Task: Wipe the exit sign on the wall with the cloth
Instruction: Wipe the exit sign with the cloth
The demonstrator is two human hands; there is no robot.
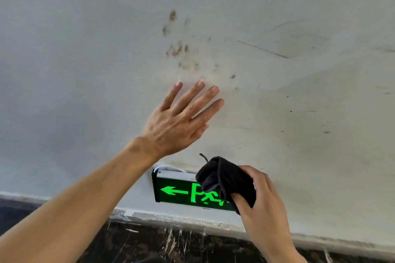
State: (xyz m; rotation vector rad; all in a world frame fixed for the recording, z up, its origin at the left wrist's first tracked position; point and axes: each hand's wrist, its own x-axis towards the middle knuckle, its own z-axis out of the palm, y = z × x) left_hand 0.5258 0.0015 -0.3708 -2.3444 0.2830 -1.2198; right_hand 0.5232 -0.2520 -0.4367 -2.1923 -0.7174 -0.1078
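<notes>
Exit sign [181, 191], lit green, mounted low on wall [85, 70] just above floor; right hand [258, 196], fingers closed on bunched black cloth [226, 179], presses it over sign's right part; left hand [177, 121] flat on wall above, fingers spread.

We record soft, even daylight over the pale wall [277, 17], somewhat brighter toward the right and greyer at the left. No harsh glare. The left hand [177, 121] casts only a faint, diffuse shadow beneath its fingers. The exit sign [181, 192] is self-lit, its green symbols glowing slightly at their edges. Wide-angle distortion bows the dark skirting [149, 239] along the bottom. Focus is moderately soft throughout; the black cloth [226, 179] shows little texture.
</notes>
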